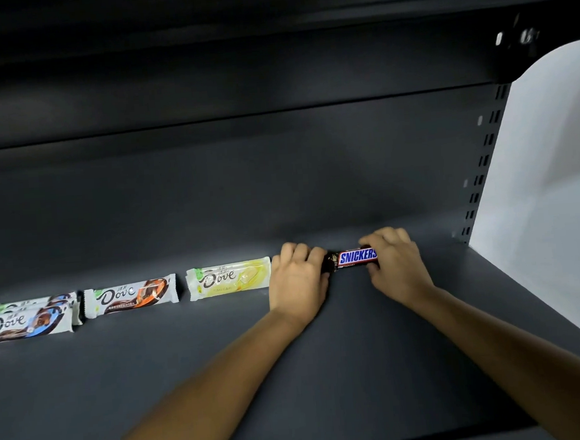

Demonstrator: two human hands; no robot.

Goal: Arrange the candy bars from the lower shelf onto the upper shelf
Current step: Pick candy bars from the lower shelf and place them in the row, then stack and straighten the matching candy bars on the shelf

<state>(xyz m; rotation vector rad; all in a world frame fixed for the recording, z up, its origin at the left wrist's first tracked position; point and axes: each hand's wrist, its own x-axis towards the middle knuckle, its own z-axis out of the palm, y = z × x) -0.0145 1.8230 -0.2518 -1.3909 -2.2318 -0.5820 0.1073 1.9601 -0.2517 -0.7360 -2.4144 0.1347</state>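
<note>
Your left hand (298, 281) and right hand (396, 264) each grip one end of the Snickers bar (354, 258), which lies on the dark shelf (361, 369). Left of the Snickers bar lie a yellow Dove bar (229, 279), an orange Dove bar (131, 295) and blue Dove bars (26, 322).

Shelf (224, 379), one row of bars. Far left: front Dove (24, 322) overlaps back Dove (26, 301). Then middle Dove (131, 295), right Dove (229, 278), Snickers (356, 257) rightmost.
</note>
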